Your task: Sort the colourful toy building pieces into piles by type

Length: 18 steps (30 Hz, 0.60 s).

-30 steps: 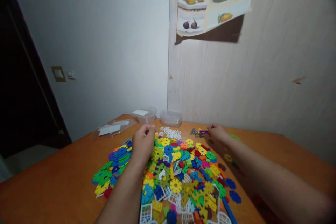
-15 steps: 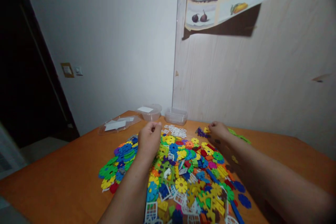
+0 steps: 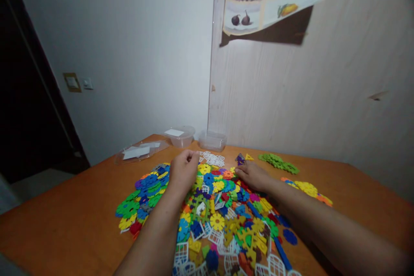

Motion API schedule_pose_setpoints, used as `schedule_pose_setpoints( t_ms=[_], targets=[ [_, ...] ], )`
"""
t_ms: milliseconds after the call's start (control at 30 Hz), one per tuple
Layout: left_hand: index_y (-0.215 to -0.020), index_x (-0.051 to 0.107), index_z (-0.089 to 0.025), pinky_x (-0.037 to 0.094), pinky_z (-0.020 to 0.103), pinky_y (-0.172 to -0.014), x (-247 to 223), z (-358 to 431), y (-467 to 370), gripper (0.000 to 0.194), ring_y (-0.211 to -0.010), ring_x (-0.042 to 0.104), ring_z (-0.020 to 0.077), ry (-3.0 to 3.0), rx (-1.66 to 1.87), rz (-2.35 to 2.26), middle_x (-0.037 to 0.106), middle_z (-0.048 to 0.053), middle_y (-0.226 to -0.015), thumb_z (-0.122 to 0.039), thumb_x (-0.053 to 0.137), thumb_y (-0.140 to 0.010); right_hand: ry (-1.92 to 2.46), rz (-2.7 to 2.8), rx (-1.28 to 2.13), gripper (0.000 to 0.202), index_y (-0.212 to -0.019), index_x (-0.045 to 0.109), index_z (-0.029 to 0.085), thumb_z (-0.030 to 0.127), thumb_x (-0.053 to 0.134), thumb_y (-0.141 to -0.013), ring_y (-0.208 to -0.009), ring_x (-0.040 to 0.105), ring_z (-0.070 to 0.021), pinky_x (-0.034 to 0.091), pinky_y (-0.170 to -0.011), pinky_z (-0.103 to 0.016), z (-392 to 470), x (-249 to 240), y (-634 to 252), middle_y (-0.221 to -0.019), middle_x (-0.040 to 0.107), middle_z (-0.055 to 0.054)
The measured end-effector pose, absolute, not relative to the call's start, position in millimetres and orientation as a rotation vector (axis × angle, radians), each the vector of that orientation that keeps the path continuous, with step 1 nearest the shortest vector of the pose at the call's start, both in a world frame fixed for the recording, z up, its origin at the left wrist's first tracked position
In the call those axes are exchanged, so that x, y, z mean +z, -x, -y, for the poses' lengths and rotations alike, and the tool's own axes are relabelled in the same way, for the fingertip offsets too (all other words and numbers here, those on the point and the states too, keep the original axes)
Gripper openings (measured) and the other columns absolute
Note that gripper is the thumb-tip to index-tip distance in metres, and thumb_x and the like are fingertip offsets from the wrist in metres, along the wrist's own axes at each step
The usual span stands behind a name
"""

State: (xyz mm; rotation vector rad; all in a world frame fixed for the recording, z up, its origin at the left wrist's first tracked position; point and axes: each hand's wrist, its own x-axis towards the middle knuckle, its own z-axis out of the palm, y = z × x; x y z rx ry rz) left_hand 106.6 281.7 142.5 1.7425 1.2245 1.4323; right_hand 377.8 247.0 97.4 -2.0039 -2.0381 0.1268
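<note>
A large heap of colourful plastic pieces (image 3: 217, 221) covers the middle of the orange table. Above its far left part is my left hand (image 3: 185, 167), curled closed; whatever its fingers hold, if anything, is hidden. My right hand (image 3: 254, 175) reaches the far right edge of the heap, fingertips at a small yellow flower piece (image 3: 233, 171). Just beyond those fingers lie purple pieces (image 3: 239, 159) and a yellow triangular piece (image 3: 249, 157). White frame pieces (image 3: 211, 158) form a small pile between the two hands, farther back.
Clear plastic tubs (image 3: 212, 141) and a flat clear package (image 3: 137, 152) stand along the back of the table (image 3: 71, 224). Green pieces (image 3: 278, 163) and a yellow and orange group (image 3: 307, 188) lie to the right. A wall rises behind.
My right hand has moved left and nearer, from the small purple and yellow pieces to the heap's edge. The yellow triangular piece now lies uncovered. The view has shifted slightly; my left hand stays closed.
</note>
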Motion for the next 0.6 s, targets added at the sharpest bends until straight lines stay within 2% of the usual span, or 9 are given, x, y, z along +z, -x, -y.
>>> schedule_pose_setpoints(
  t_ms=[133,333,467,533,600],
  targets=[
    [-0.071,0.064,-0.019,0.035,0.025,-0.059,143,-281,-106,0.031,-0.065,0.053,0.0158,-1.773,1.43,-1.22,0.059,-0.002,-0.065,-0.046,0.057,-0.086,1.981,2.092,0.122,0.047,-0.09,0.073,0.018,0.046,0.036,-0.101,-0.089,0.058,-0.0215,0.038,-0.075,-0.029,-235,97,-365,-0.097,0.068,-0.012],
    [-0.072,0.065,-0.019,0.036,0.026,-0.06,144,-279,-106,0.031,-0.066,0.056,0.0169,-1.783,1.415,-1.231,0.061,-0.001,-0.066,-0.045,0.058,-0.085,1.831,2.098,0.29,0.053,-0.07,0.061,0.018,0.049,0.032,-0.102,-0.071,0.055,-0.0161,0.038,-0.067,-0.027,-224,99,-356,-0.077,0.064,-0.005],
    [-0.071,0.065,-0.019,0.036,0.026,-0.06,145,-278,-106,0.03,-0.066,0.057,0.0173,-1.783,1.443,-1.215,0.062,-0.001,-0.066,-0.045,0.058,-0.086,1.896,1.832,0.354,0.038,-0.076,0.064,0.018,0.04,0.042,-0.098,-0.073,0.058,-0.0164,0.041,-0.065,-0.026,-234,109,-385,-0.076,0.065,-0.002],
    [-0.07,0.064,-0.019,0.035,0.026,-0.059,145,-279,-106,0.031,-0.065,0.056,0.0171,-1.788,1.459,-1.218,0.061,-0.001,-0.065,-0.045,0.059,-0.085,1.997,1.714,0.3,0.03,-0.079,0.066,0.017,0.031,0.046,-0.097,-0.073,0.059,-0.0169,0.042,-0.065,-0.027,-240,111,-407,-0.075,0.066,-0.003],
    [-0.069,0.065,-0.019,0.034,0.025,-0.058,145,-279,-106,0.03,-0.064,0.056,0.0169,-1.787,1.469,-1.223,0.062,-0.001,-0.064,-0.045,0.06,-0.085,2.085,1.619,0.252,0.028,-0.08,0.067,0.016,0.031,0.051,-0.097,-0.073,0.06,-0.0167,0.045,-0.065,-0.028,-244,109,-427,-0.077,0.067,-0.005]
  ],
)
